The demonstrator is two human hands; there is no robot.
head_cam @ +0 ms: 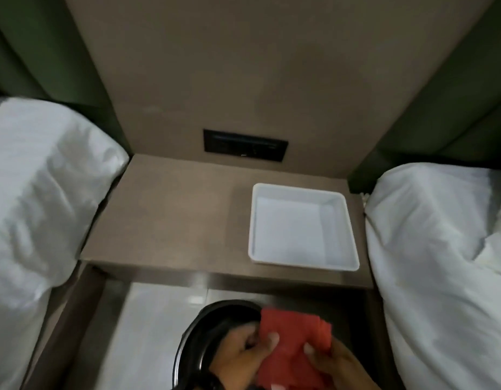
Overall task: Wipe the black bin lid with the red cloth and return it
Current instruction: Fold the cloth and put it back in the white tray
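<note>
My left hand (238, 358) and right hand (330, 361) were closest to me, low at the bottom edge, and both were closed on the red cloth (294, 342). The left thumb lay across the cloth's near left part, and the right thumb pressed on its lower right part, so the cloth was bunched and pinched between the two hands. Its upper edge stood up in a loose fold above my fingers.

Under and behind my left hand was the black lid (204, 333), a round dark shape with a raised rim. The cloth overlapped its right side, and my left hand seemed to hold the lid as well as the cloth (the picture was too blurred there for me to tell exactly how the fingers gripped it). The lid was above a pale glossy floor (148, 333), in front of the nightstand.

Beyond the lid was the brown nightstand (170, 212), with a shiny strip along its front edge. On its right part sat a white tray (256, 220), square and shallow, reaching close to the front edge. On the panel behind the nightstand was a dark switch plate (245, 144), just above the top surface.

To either side were beds with white bedding: the left bed (41, 192) bulged toward the nightstand, and the right bed (440, 249) lay just beside the tray's side of the stand. Dark green headboards (454, 94) rose behind both.
</note>
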